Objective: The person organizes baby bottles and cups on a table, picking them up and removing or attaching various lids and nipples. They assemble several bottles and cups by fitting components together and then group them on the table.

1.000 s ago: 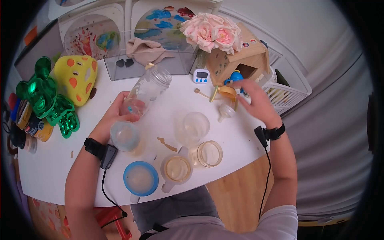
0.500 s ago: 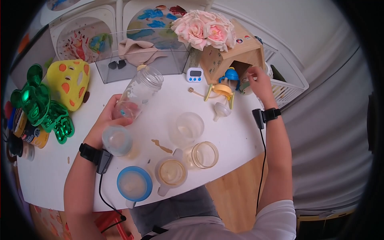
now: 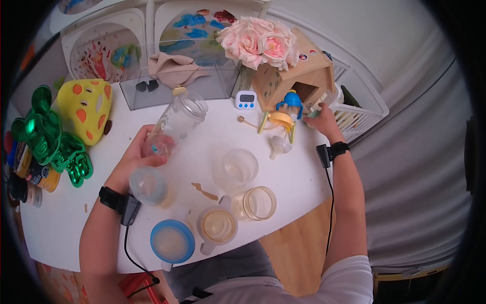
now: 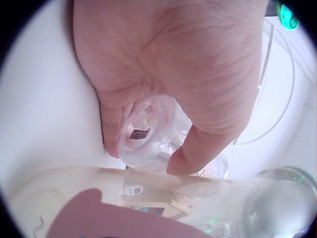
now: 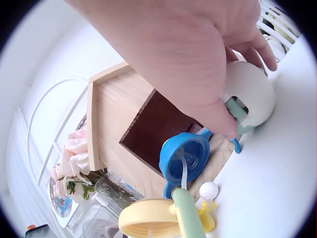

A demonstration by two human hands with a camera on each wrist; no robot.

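My left hand (image 3: 139,152) grips a clear bottle (image 3: 182,119) by its base, with the open threaded neck pointing away. In the left wrist view the thumb and fingers wrap the bottle's base (image 4: 148,129). At the right, my right hand (image 3: 324,123) holds a rounded white and mint-green piece (image 5: 250,96), its thumb on the green part; its kind does not show. Close to that hand are a blue sippy-cup top (image 3: 289,100), a yellow ring lid with handles (image 3: 281,119) and a clear nipple-shaped top (image 3: 280,147).
Near the front stand a blue-rimmed cup (image 3: 172,242), a two-handled cup (image 3: 217,225), an open jar (image 3: 259,203), a frosted cup (image 3: 239,167) and a domed bottle (image 3: 148,186). Behind are a timer (image 3: 246,100), a wooden house (image 3: 291,71) and a clear box (image 3: 177,88).
My right hand has moved from above the yellow lid to the right, down beside the wooden house, and now holds the white and green piece. My left hand keeps hold of the bottle.
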